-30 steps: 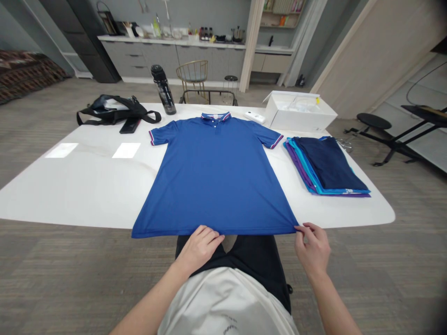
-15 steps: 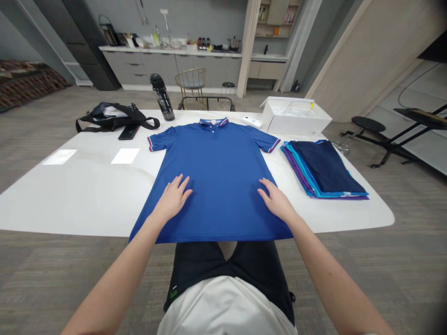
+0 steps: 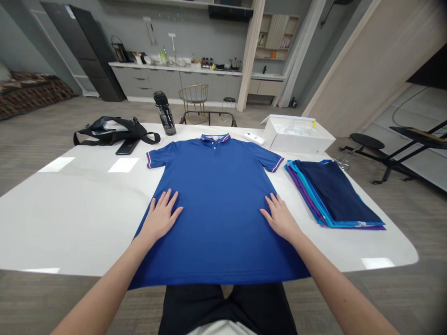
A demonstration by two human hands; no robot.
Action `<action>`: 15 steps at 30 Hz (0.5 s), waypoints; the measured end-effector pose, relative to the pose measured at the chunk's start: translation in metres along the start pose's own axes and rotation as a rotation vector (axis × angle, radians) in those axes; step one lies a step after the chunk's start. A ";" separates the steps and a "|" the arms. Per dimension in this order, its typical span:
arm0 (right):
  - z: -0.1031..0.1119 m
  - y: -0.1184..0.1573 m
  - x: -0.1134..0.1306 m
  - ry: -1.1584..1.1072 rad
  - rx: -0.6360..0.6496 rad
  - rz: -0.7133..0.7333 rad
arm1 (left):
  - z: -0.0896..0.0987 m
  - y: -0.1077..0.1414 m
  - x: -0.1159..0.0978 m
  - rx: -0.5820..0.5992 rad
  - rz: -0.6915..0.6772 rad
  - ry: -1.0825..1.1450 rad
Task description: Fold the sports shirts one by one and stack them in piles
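A blue polo shirt (image 3: 216, 218) lies spread front side up on the white table (image 3: 80, 209), its striped collar at the far end. Both short sleeves stretch out sideways, and the hem reaches the table's near edge. My left hand (image 3: 162, 217) rests flat on the shirt's left side, fingers spread. On the right side, near the side seam, my right hand (image 3: 281, 216) lies flat with its fingers apart. Neither hand grips the cloth.
A stack of folded shirts (image 3: 335, 193), navy on top, lies to the right. Behind it stands an open white box (image 3: 296, 135), with a small white device (image 3: 253, 138) alongside. At the back left are a bottle (image 3: 165, 114), a black bag (image 3: 113, 130) and a phone (image 3: 127, 147).
My hands have moved outward toward the shirt's side edges and now lie flatter on it. The head view has tilted up, so the table sits lower in the picture.
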State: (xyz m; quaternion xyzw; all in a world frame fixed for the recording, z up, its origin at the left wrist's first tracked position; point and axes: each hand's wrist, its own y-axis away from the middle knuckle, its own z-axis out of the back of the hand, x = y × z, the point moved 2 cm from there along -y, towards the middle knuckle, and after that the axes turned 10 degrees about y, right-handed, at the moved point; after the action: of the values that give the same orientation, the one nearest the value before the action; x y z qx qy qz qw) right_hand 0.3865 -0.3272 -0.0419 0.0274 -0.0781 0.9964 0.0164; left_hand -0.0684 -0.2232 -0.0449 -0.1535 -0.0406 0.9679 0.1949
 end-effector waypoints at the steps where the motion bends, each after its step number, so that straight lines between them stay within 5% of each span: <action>1: 0.002 -0.009 0.007 -0.009 -0.004 0.022 | 0.000 -0.004 -0.007 -0.011 -0.030 0.005; 6: 0.001 -0.050 0.036 -0.055 0.097 0.154 | -0.012 -0.024 -0.041 0.046 -0.169 0.043; 15: -0.015 -0.060 0.004 0.023 -0.018 -0.006 | -0.016 -0.043 -0.056 -0.055 -0.261 0.061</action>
State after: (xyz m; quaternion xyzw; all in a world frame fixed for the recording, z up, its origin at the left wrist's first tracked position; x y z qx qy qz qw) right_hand 0.3835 -0.2660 -0.0469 0.0158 -0.0870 0.9959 0.0206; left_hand 0.0018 -0.2049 -0.0378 -0.1813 -0.0807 0.9278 0.3158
